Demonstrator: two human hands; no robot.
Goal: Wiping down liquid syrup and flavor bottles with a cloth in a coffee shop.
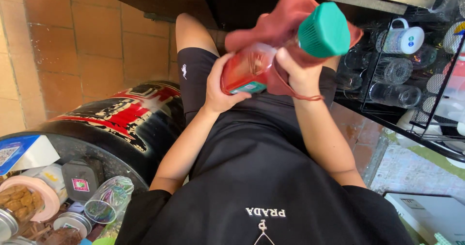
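The person looks straight down their own black shirt (261,177) at both hands, raised in front of the body above the thighs. The left hand (220,87) comes up from a bent elbow, forearm angled up and inward, palm turned toward the body. Its fingers are curled around the lower end of a clear plastic jar (247,70) with reddish contents, thumb pressed along the near side, so the grip is closed firmly on the jar. The jar lies tilted, its base toward the left hand and its teal ribbed lid (323,29) pointing up and to the right.

The right hand (300,73) rises on a nearly straight forearm and is closed on a rust-red cloth (281,17), pressing it against the jar's upper part just below the lid. The cloth is bunched over the jar's shoulder and spills behind the lid; a loose thread hangs from it beside the right wrist. Fingers of this hand are mostly hidden under the cloth.

The jar is held in the air between both hands, resting on nothing.

At the lower left a round glass-topped table (101,148) carries jars, a pink-lidded tub of biscuits (22,201) and a tipped-over glass (109,199) near its edge. On the right a black wire rack (387,80) holds glasses and a white mug (404,39).
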